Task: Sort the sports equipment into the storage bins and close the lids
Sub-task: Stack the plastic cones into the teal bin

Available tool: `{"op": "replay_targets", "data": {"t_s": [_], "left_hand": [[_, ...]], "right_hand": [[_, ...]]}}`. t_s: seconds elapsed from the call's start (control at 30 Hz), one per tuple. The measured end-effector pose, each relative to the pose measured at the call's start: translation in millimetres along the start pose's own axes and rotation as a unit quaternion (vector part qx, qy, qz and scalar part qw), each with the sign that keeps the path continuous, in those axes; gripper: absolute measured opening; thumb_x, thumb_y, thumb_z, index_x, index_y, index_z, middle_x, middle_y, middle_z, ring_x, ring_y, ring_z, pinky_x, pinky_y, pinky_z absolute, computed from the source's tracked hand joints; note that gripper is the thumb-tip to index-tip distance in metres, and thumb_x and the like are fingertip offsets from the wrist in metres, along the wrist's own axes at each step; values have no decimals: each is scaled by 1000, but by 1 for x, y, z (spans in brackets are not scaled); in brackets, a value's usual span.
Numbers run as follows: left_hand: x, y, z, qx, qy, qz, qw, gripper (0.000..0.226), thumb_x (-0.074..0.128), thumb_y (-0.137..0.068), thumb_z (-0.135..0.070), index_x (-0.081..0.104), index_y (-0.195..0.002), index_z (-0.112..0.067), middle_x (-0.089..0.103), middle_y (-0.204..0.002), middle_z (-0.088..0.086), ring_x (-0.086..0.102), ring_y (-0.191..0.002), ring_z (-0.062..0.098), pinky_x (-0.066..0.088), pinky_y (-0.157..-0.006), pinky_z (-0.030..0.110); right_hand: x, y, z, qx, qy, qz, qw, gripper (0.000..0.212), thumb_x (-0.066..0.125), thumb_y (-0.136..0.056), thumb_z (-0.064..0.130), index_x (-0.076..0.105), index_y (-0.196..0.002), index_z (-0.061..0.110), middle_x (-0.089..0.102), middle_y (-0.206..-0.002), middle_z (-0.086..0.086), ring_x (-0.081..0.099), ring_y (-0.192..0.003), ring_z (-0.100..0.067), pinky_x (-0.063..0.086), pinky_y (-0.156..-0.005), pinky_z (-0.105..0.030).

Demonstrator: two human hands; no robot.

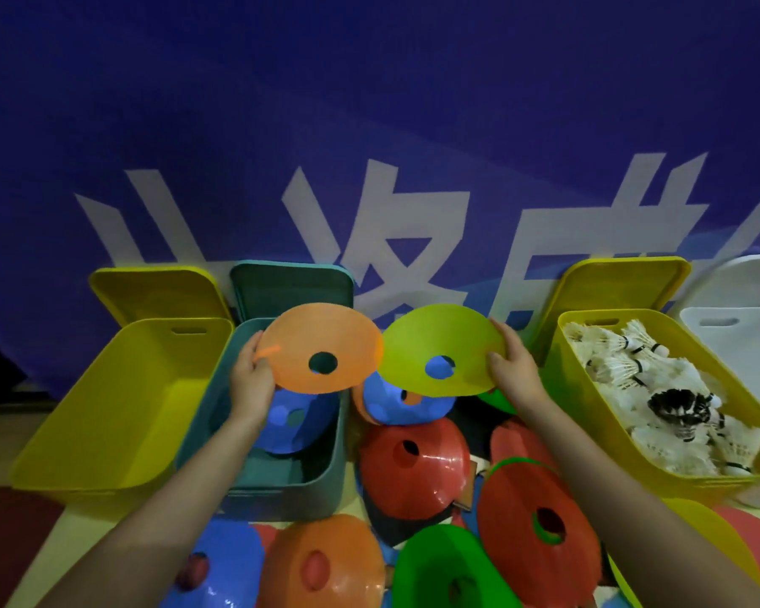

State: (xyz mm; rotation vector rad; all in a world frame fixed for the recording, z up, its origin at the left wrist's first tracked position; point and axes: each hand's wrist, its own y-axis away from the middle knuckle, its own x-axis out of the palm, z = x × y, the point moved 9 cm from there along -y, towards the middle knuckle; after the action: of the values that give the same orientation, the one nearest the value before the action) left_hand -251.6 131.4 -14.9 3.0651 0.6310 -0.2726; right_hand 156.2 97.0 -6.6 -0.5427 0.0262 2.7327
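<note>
My left hand [252, 378] grips the left rim of an orange disc cone [321, 344], held up over the teal bin [277, 489]. A blue cone [288, 425] lies inside that bin. My right hand [512, 370] grips the right rim of a lime-green disc cone [439, 344], raised above the pile. Both cones are tilted with their centre holes facing me. Below them, between the bins, lie several loose cones: blue [391, 405], red [417, 462], red over green [540, 520], green [444, 568], orange [325, 563].
An open yellow bin [106, 414] stands at the left with its lid up. At the right, another yellow bin [562, 375] holds white shuttlecocks [659, 388]. A white bin [716, 326] stands at the far right. A blue banner wall rises behind all the bins.
</note>
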Motion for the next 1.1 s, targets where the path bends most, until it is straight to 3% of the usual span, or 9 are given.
{"op": "replay_targets", "data": {"t_s": [0.17, 0.23, 0.37, 0.57, 0.7, 0.87, 0.93, 1.0, 1.1], "left_hand": [[-76, -27, 6, -1, 50, -78, 996, 46, 36, -95, -2, 45, -138, -13, 51, -123, -2, 50, -111, 15, 44, -89, 32], [-100, -41, 14, -12, 51, -85, 995, 48, 36, -93, -4, 45, -138, -17, 51, -123, -1, 52, -112, 21, 48, -93, 41], [-116, -67, 35, -43, 2, -44, 998, 50, 35, -92, -4, 43, -139, -19, 52, -127, 5, 53, -110, 27, 50, -91, 49], [-75, -83, 64, -15, -119, 79, 990, 49, 37, -95, -5, 37, -143, -15, 48, -139, 13, 49, -121, 33, 44, -95, 40], [-37, -89, 81, 4, -133, 135, 982, 49, 38, -95, -3, 38, -142, -14, 48, -139, 12, 48, -122, 30, 41, -93, 35], [-10, -88, 120, 1, -228, 193, 954, 49, 44, -93, -5, 38, -141, -11, 58, -126, 13, 56, -112, 33, 46, -87, 38], [-3, -90, 130, 20, -265, 203, 942, 44, 47, -92, -11, 42, -136, -14, 62, -119, 12, 59, -108, 34, 49, -87, 42], [3, -92, 143, 16, -313, 211, 926, 50, 47, -91, -13, 38, -140, -12, 57, -125, 16, 55, -114, 37, 47, -92, 45], [5, -88, 157, -12, -378, 220, 899, 59, 46, -92, -11, 26, -147, -5, 32, -147, 22, 35, -132, 39, 32, -107, 44]], "right_hand": [[59, 10, 20, 3, -12, 25, 1000, 51, 39, -87, -8, 51, -133, 13, 59, -126, -10, 54, -100, -19, 42, -80, -27], [81, 10, 23, 9, 13, 51, 999, 50, 40, -88, -7, 53, -132, 13, 59, -127, -13, 55, -95, -18, 44, -79, -29], [100, 8, 36, -22, 41, 36, 998, 54, 41, -87, 2, 49, -137, 20, 60, -122, -8, 59, -77, -10, 52, -64, -30], [108, 6, 26, 44, 13, -38, 998, 50, 37, -89, -5, 45, -135, 12, 59, -114, -18, 56, -82, -29, 52, -71, -50], [111, 11, 22, 59, -22, -84, 995, 49, 35, -89, -7, 47, -133, 10, 57, -115, -11, 53, -92, -23, 45, -73, -33], [121, 15, 11, 73, -47, -137, 987, 50, 35, -87, -4, 50, -131, 15, 57, -123, -10, 54, -103, -22, 46, -85, -35], [131, 20, 11, 68, -58, -144, 986, 50, 36, -88, -4, 50, -132, 15, 57, -121, -3, 53, -104, -15, 44, -83, -23], [142, 22, 13, 63, -63, -142, 986, 49, 36, -90, -4, 49, -134, 16, 55, -120, 3, 52, -106, -11, 43, -83, -17], [157, 22, 11, 53, -53, -120, 990, 49, 36, -92, -2, 47, -136, 17, 56, -122, 1, 54, -104, -13, 44, -88, -29]]}}
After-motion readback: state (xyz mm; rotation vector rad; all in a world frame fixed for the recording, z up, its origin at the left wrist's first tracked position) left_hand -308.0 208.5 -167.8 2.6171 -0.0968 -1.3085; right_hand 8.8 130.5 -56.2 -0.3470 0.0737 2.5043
